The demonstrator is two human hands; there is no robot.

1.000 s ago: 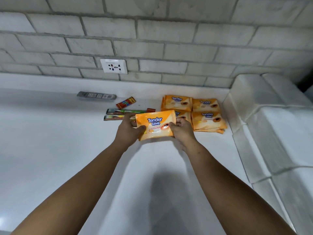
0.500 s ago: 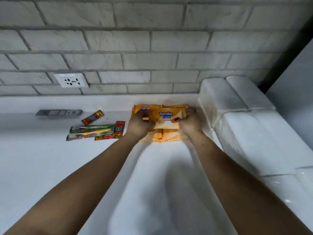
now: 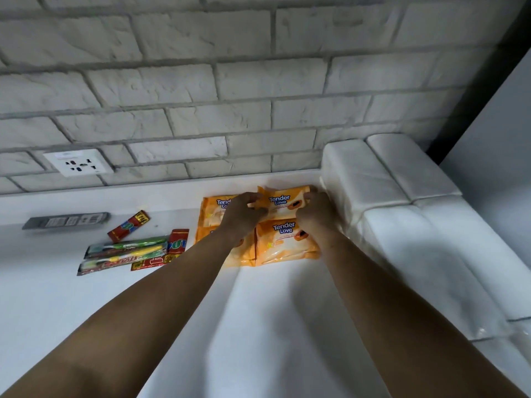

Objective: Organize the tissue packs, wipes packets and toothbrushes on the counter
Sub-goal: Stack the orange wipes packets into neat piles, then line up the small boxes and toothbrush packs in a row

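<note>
Both hands are on one orange Tender Love wipes packet [image 3: 283,201]: left hand [image 3: 244,214] pinches its left edge, right hand [image 3: 316,216] its right edge. It's at the back right of the orange stack [image 3: 287,242], just beside the white tissue packs [image 3: 402,196]. Packaged toothbrushes [image 3: 126,251] and red sachets [image 3: 129,226] lie further left on the white counter [image 3: 258,326].

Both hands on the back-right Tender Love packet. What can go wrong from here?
1. The held packet is pinched only at its side edges by the left hand and right hand and looks slightly askew. It may land crooked on the orange stack or slide off.
2. The right hand is close against the white tissue packs and may nudge them.
3. The left wrist crosses the left orange packets, so pulling back may drag them.
</note>
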